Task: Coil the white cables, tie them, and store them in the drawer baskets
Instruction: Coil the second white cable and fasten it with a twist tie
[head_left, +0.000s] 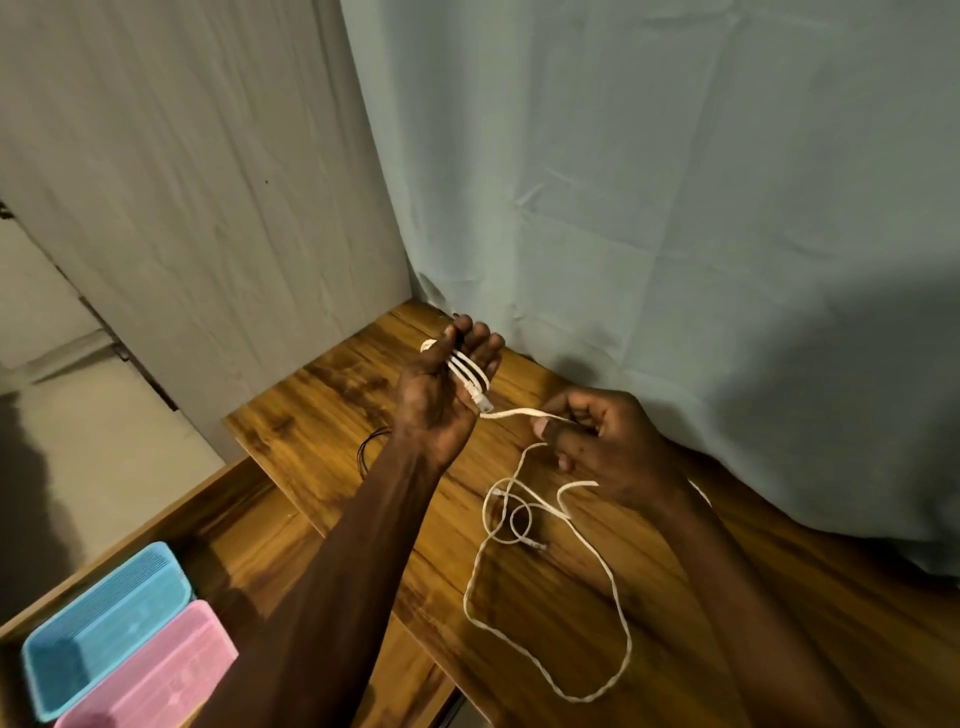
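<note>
Currently, the white cable (545, 519) is being wound around the left hand (447, 384), which is raised palm-up above the wooden tabletop (322, 395) with its fingers extended and slightly spread. Several turns are seen lying across the palm and fingers, and one connector end (479, 401) rests at the base of the fingers. Whether the thumb is pressed on the turns cannot be told.

A short, taut span is run from the wound turns rightward and slightly toward the person, into the right hand (602, 441). That hand is held lower and to the right of the left hand, with its thumb and fingers curled and pinched on the cable. The long axis of this span therefore lies roughly left to right between the two hands.

Below the right hand, the remaining slack is draped onto the tabletop in loose loops, with a small loop crossing itself near the second connector (537, 544). The slack lies nearer the right hand, toward the person.

The coming move is judged to turn on this feed direction: the span would be carried by the right hand over the left-hand fingers while slack is drawn up. A snag at the crossed loop is judged possible.

A blue basket (104, 629) and a pink basket (150, 675) sit in the open drawer at lower left, well apart from both hands.
</note>
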